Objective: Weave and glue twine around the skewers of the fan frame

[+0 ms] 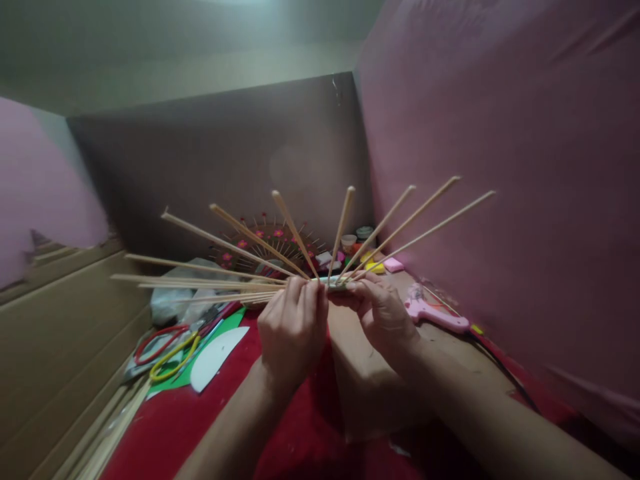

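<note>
In the head view, wooden sticks (290, 223) fan out from a small pale disc (336, 283) held up between my hands. My left hand (295, 319) is closed at the disc's left side, its fingers over the place where the sticks meet it. With thumb and fingers pinched, my right hand (383, 308) grips the disc's right edge, close to the bases of the right-hand sticks. Several sticks point left, past my left hand, and others rise upward and to the right. My fingers hide much of the disc.
A pink glue gun (437, 315) lies on brown cardboard (367, 380) at the right. On the left are red-handled scissors (157, 343), yellow-handled scissors (175, 359), a green sheet (231, 333) and a white half-round piece (216, 360). A flower-decorated fan shape (273, 235) stands behind.
</note>
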Motion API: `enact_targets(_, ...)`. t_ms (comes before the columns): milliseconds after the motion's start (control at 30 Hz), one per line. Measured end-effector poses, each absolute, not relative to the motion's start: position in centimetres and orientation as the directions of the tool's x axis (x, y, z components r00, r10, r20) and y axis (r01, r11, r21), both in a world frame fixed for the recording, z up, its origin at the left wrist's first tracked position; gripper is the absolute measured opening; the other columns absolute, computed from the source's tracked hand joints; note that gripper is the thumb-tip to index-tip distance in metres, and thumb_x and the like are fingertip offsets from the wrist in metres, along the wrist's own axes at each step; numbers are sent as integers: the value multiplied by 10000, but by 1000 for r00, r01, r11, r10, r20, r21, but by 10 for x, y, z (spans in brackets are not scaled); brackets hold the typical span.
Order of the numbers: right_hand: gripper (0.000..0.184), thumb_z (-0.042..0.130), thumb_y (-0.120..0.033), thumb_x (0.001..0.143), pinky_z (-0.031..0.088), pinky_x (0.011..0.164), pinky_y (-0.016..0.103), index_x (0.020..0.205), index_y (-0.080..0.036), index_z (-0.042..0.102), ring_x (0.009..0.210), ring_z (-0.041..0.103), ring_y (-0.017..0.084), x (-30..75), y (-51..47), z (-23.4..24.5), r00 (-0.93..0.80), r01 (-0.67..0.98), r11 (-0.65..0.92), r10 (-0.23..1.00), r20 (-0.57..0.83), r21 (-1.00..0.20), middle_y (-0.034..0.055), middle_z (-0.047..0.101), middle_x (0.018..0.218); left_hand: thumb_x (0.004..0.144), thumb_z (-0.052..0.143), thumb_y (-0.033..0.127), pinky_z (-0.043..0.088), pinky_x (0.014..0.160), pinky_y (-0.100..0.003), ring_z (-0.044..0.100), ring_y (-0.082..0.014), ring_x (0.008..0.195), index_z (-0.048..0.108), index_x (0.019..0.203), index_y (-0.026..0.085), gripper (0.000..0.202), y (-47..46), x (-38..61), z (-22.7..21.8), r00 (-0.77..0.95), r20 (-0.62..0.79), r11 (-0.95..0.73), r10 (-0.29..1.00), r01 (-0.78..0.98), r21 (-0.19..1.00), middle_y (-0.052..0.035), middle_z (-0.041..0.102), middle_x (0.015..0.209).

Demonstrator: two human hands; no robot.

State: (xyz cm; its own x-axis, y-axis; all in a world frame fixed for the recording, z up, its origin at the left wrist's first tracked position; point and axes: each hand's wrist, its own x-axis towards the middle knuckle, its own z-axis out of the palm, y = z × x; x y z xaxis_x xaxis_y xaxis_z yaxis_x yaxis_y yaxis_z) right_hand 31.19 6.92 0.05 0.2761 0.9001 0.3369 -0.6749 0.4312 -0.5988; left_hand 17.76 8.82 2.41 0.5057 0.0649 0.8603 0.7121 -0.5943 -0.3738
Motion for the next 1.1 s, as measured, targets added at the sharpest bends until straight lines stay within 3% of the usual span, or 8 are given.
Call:
enact_targets(100,86,647,-149,596,537,614,273,681,-160,649,595,642,145,310,68,0,286,-669,424,905,315,-611,11,681,663,850,535,193,418,646,-285,582,-175,660,559,816,155,56,88,179,25,487,868,-627,95,707,-328,-41,613,680)
enact_targets(267,88,640,-149,590,538,618,278,676,-156,653,621,650,156,308,68,-1,281,-674,415,909,307,-611,17,680,674,849,538,212,413,620,-255,598,-158,661,572,775,173,90,87,181,26,386,895,-704,222,699,-127,-26,638,702)
enact_targets(367,120,609,-158,595,541,668,293,698,-149,671,662,652,162,308,69,-3,248,-713,403,910,331,-573,26,686,707,845,537,212,409,611,-251,591,-152,645,571,762,175,97,87,180,26,363,899,-710,246,698,-87,-21,632,694)
enact_targets(833,85,620,-132,608,545,629,304,679,-153,663,666,656,178,310,74,-8,248,-751,400,908,337,-526,26,691,704,852,532,215,416,621,-247,590,-150,662,563,788,181,79,87,180,24,360,906,-716,223,692,-98,-22,634,719)
enact_targets(1100,153,581,-162,635,554,713,346,732,-143,698,661,664,182,312,76,-10,213,-749,397,902,375,-530,40,707,723,851,536,208,420,625,-249,593,-153,667,565,796,175,70,88,180,23,377,902,-719,212,685,-118,-26,635,719)
